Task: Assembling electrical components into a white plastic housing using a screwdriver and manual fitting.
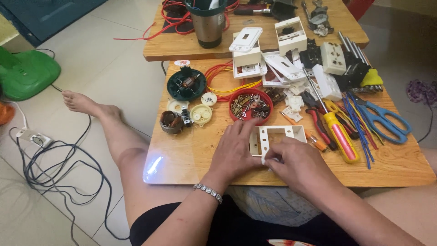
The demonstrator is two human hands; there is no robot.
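Left hand (235, 152) spread flat, pressing the white frame plate (277, 136) on the wooden table (191, 155). Right hand (296, 165) pinching the plate's near edge at 5 o'clock. Red dish of screws (250, 105) just beyond at 11 o'clock; yellow-handled screwdriver (339, 136) at 3 o'clock, apart.

Silver beaded bracelet (207, 192), black shorts (236, 228), bare arms.
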